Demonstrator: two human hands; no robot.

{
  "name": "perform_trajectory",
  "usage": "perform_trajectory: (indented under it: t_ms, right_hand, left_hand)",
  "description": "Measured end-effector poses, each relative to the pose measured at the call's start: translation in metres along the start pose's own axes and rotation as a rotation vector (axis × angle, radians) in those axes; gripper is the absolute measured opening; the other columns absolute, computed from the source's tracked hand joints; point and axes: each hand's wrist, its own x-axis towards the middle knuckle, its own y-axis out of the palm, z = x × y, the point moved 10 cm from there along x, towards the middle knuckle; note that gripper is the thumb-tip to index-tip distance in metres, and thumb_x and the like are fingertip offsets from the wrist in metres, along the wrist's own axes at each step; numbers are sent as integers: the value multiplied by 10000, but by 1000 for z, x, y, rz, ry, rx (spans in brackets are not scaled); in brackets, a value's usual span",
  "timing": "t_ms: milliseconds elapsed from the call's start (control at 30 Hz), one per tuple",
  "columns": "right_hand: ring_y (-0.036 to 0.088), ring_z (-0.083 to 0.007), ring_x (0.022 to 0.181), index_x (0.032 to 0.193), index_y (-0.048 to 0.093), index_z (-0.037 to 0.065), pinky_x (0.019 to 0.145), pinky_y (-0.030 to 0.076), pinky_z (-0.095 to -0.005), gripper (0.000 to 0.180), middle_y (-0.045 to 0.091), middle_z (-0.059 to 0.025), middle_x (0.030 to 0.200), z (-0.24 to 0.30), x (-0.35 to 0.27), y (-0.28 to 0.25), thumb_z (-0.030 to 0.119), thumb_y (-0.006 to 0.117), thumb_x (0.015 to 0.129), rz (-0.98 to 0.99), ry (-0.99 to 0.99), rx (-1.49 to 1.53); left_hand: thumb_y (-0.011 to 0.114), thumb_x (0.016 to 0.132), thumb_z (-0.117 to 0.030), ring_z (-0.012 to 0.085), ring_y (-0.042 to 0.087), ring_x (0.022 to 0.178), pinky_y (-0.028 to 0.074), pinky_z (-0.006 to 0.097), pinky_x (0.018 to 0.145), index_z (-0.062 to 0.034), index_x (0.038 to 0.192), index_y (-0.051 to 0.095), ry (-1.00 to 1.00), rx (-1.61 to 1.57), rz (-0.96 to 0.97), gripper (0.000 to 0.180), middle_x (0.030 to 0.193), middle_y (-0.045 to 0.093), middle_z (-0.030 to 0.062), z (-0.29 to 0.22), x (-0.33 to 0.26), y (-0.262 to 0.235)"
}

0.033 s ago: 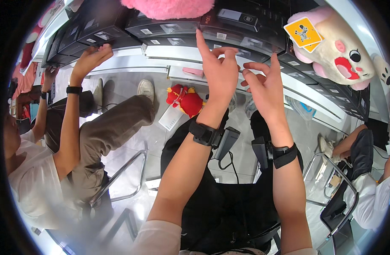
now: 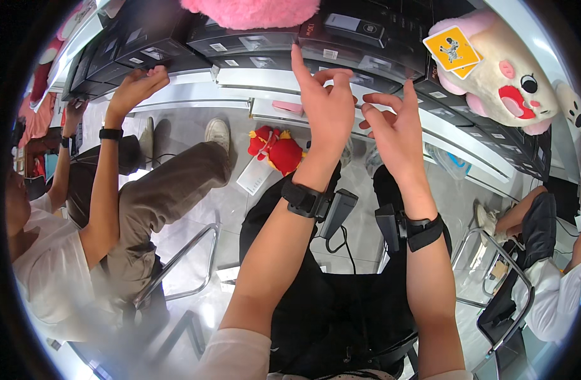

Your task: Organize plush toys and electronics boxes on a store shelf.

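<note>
My left hand (image 2: 328,107) is raised in front of a row of black boxes, its index finger stretched up to the front of one black box (image 2: 366,47). I cannot tell whether the fingertip touches it. Its other fingers are loosely bent and partly hidden, and I see nothing in them. To its right, my right hand (image 2: 397,130) also has its index finger extended toward the boxes, with the rest half curled and apart. It too appears to hold nothing. Black straps with small dark devices circle both my wrists.
A pink fluffy thing (image 2: 252,11) lies on the boxes. A plush toy (image 2: 503,76) with orange cards (image 2: 452,49) sits at the right. A red plush (image 2: 281,151) is down on the floor. At left, a person's hand (image 2: 135,88) reaches toward the boxes; another person sits far right.
</note>
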Motion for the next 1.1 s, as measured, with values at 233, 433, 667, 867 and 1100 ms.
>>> perform_trajectory:
  t_ms: [233,433,667,867,1100]
  right_hand:
    - [683,-166,807,1557,9,-154,676,553,-276,987,696,-139,1113,-1,1,-2,100,681,880,0,-12,-13]
    - [684,-167,805,1551,26,-166,676,550,-270,979,696,-136,1112,-4,0,-3,98,686,878,-2,2,4]
    - [664,-155,802,1544,34,-177,679,548,-266,978,693,-145,1116,-4,0,-3,100,691,874,-6,-19,-17]
    - [665,-157,800,1548,30,-171,676,548,-270,977,691,-155,1120,-3,0,-2,93,685,873,-5,-19,-13]
    - [675,-155,807,1556,18,-156,671,550,-270,975,695,-153,1106,-3,1,-1,82,678,879,-2,-7,-37]
  left_hand:
    - [549,940,-56,150,638,618,525,268,625,-1,1611,20,-4,3,-93,856,997,707,125,-7,12,-20]
    - [567,921,-36,136,618,595,528,271,600,-24,1622,33,-24,-22,-55,881,942,703,138,-3,5,-10]
    - [571,917,-11,119,607,594,517,269,562,-37,1625,39,10,2,-31,886,926,702,135,2,1,-4]
    - [571,919,16,107,616,638,505,263,577,-29,1622,51,-18,-29,9,875,918,699,140,3,-2,1]
    - [572,912,32,120,619,641,497,258,588,-41,1605,112,-9,-12,-21,836,912,683,133,-1,-2,-2]
